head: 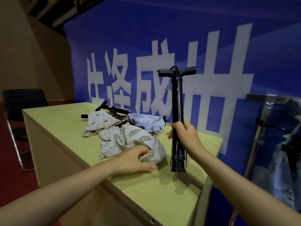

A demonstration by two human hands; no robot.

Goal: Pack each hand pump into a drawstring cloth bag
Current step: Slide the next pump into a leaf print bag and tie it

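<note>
Blue banner [187, 38] w/ big white characters fills the back, behind & above the right-hand grip. Light wood table [65, 128] sits under both hands; its near edge runs below the left forearm.

Black hand pump [177, 101] is upright, T-handle at top, base end at bottom just above the tabletop, a thin metal bit hanging below the base. Right hand [187, 136] is clenched round the pump's barrel abt midway down, thumb side toward the camera, so most of the barrel sticks up above the grip & the base hangs below it.

Left of that grip, on the table: a heap of cloth bags. Leaf-print bag [138, 139] is nearest; left hand [136, 158] rests on its near end, fingers curled into the fabric, pinching a fold. That grip is just beside the pump's base, not touching it. Beyond the left-hand grip lies a cream bag [99, 123] w/ small print, and a blue flowered bag [146, 121] further back, close to the right hand's knuckles.

Behind the bags, farthest from both grips, more black pumps [112, 109] lie flat, partly covered by cloth; can't tell how many.

Far left of everything, a dark chair [24, 101] on red floor. Right of the pump grip, a metal stand [260, 128] w/ blurred items.
</note>
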